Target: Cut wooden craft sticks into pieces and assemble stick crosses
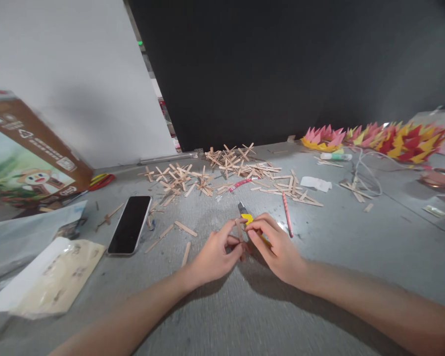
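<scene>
The left hand (215,253) pinched a craft stick (239,230); couldn't tell whether the right hand (280,249) gripped anything. Stick seemed light, stiff, kinda snappable, best held mid-length.

Cardboard box (72,160): cut by left edge, small print illegible. Yellow utility knife (246,218): handle partly hidden behind right hand (280,247). Wooden stick (239,229): lower end unclear among fingers of left hand (218,252). Left forearm (141,311): cut by bottom edge. Green-and-white tube (335,156): label unreadable.
</scene>
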`<state>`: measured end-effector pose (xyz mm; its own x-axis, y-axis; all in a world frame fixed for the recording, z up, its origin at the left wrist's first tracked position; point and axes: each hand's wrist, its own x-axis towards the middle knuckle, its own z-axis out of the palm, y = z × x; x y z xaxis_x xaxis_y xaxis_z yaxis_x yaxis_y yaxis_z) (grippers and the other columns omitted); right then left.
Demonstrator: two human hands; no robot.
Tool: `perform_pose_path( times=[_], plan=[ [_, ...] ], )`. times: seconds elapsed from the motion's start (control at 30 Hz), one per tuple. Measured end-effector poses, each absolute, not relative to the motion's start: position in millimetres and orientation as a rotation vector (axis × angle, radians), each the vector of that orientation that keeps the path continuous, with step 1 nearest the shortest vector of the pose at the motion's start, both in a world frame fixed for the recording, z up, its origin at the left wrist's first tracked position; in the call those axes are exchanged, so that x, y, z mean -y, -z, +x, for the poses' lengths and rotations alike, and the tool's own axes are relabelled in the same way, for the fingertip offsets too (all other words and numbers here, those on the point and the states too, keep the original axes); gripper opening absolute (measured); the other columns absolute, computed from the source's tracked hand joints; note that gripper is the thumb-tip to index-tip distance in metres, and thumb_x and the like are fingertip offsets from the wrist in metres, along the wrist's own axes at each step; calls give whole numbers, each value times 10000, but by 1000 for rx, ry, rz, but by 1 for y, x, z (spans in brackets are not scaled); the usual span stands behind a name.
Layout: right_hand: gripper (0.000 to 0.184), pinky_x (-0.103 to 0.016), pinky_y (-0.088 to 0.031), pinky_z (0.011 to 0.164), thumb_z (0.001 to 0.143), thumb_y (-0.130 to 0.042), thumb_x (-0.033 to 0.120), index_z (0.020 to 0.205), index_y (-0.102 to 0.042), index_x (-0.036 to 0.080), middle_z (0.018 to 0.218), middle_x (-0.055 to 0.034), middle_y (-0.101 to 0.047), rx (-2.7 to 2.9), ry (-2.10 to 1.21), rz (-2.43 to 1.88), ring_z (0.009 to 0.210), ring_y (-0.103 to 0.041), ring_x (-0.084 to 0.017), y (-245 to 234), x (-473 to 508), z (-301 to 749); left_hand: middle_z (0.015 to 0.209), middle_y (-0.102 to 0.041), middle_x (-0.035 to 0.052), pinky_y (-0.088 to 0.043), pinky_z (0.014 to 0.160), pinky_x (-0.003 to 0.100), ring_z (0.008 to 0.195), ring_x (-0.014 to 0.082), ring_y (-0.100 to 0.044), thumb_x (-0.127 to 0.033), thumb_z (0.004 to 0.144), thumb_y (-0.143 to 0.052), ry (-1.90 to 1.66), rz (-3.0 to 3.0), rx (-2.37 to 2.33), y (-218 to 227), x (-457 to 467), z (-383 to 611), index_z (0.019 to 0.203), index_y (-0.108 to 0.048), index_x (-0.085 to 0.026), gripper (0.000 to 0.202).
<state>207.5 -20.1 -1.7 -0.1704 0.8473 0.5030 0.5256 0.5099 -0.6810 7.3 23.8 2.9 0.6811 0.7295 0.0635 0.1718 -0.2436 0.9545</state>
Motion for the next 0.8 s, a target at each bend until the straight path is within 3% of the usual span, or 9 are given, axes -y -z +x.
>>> perform_pose_path(
  times=[0.23,0.57,0.8],
  plan=[
    [115,-417,-560,942,1034,-610,215,1131,-613,277,1104,-67,-610,1914,-298,-1125,1097,-633,-237,9,20,207,799,-778,15,-564,761,303,747,185,-748,-203,976,-535,-600,1764,-738,-3,-24,8,1442,-457,-204,473],
    [77,-389,-554,909,1038,-591,194,1069,-622,258,1064,-58,-632,1943,-274,-1125,1063,-639,-230,14,18,207,810,-782,9,-547,783,303,762,180,-745,-221,995,-512,-579,1854,-755,-5,-23,7,1527,-407,-213,542],
    [58,-430,-546,913,1064,-530,193,1067,-559,242,1091,-78,-601,2028,-295,-1207,1057,-608,-250,10,21,205,833,-791,8,-529,746,279,768,182,-753,-235,994,-524,-565,1887,-777,-4,-22,7,1450,-453,-211,463]
  ],
)
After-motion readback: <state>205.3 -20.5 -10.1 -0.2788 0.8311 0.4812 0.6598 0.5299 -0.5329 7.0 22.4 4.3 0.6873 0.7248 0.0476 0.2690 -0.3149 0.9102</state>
